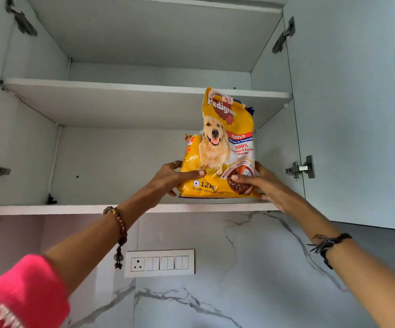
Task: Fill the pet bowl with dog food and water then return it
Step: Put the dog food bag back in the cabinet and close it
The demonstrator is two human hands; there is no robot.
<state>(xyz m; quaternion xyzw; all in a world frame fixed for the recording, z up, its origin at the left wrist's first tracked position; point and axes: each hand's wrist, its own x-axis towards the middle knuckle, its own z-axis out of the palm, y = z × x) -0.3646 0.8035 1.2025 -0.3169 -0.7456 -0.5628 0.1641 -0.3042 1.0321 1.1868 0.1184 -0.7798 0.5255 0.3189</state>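
Overhead, the left hand (175, 176) gripped the lower left of the Pedigree dog food bag (225, 147), thumb across its front, while the right hand (260, 183) clasped the lower right corner, fingers curled round the pack. The bag stood upright on the lower cabinet shelf (73, 209), toward the 3 o'clock side of the open cabinet, its long axis running 6 to 12 o'clock, torn top up, printed face toward the camera. Judging by this, little was done: no bowl was visible; pouring, water and returning all remained.
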